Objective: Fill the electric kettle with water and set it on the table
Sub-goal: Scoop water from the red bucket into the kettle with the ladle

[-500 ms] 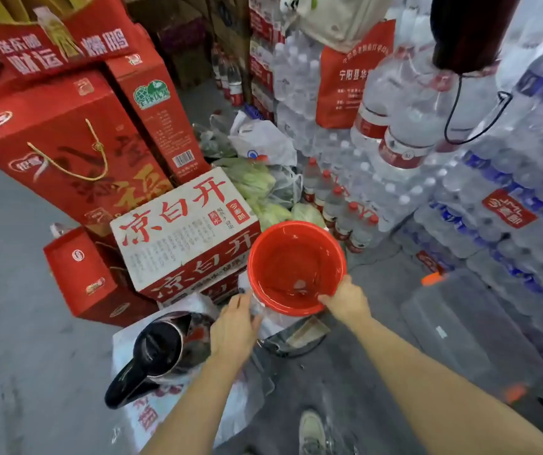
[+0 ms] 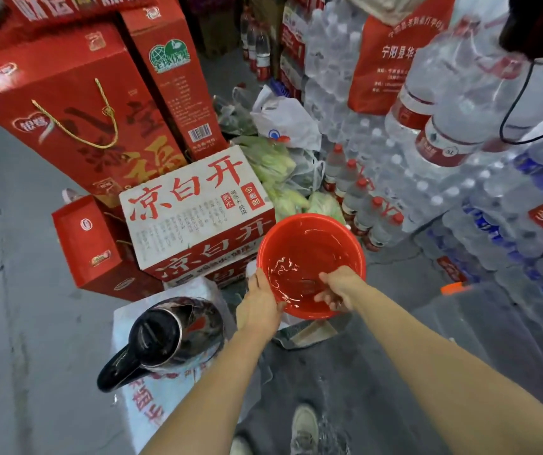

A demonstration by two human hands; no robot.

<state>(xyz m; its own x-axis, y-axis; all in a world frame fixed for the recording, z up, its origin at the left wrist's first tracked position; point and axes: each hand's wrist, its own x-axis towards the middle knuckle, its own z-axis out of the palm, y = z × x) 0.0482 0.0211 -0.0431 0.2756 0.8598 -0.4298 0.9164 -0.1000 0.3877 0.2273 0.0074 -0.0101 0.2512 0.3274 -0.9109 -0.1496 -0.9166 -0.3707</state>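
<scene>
Head view, looking down past both forearms, shows the red basin (image 2: 311, 264) lower and tipped more toward the person than half a second ago, and the little water in it now glints and ripples across the near side of the bottom. The left hand (image 2: 258, 305) is clamped on the basin's near-left rim, thumb over the lip. The right hand (image 2: 337, 289), which was pinching the near-right rim from outside a moment ago, now has its fingers curled over the edge and dipped inside, so the hold looks firmer, though whether the fingertips touch the water I cannot tell. The electric kettle (image 2: 168, 338), steel body with a black lid and handle, stands just left of the basin and lower, on a white printed carton (image 2: 152, 399); its lid looks shut. Behind the basin sits a white box with red characters (image 2: 198, 211), and to its right rise stacks of bottled water (image 2: 460, 133). My reading is that the basin is being brought round as the water source, but nothing has gone into the kettle yet, and its lid would need opening first.
</scene>
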